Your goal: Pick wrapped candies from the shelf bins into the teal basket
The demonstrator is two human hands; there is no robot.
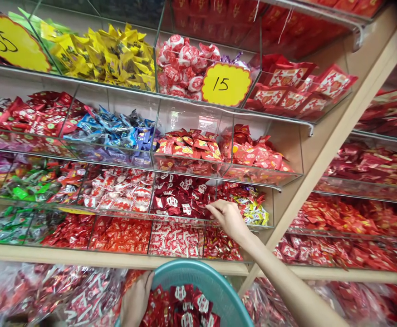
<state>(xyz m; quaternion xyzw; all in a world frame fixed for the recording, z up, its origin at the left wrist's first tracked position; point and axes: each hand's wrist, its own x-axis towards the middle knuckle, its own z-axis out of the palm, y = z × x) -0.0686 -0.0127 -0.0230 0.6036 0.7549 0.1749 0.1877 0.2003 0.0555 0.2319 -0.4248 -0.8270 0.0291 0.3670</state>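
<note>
My left hand (136, 297) is closed over the left rim of a teal plastic basket (227, 290), low in the view. Inside the basket lie several dark red wrapped candies (186, 306) with white print, with brighter red ones beside them. My right hand (230, 220) reaches up to a clear shelf bin of matching dark red candies (173, 200). Its thumb and fingers are pinched together at the right part of that bin. Whether a candy is between the fingertips is hard to make out.
Clear bins of wrapped candies fill the stacked shelves, with yellow ones (113, 59) and blue ones (113, 127) higher up. A yellow price tag (226, 84) reads 15. A slanting wooden post (334, 127) stands at right. Bagged candies (92, 295) lie below the shelf.
</note>
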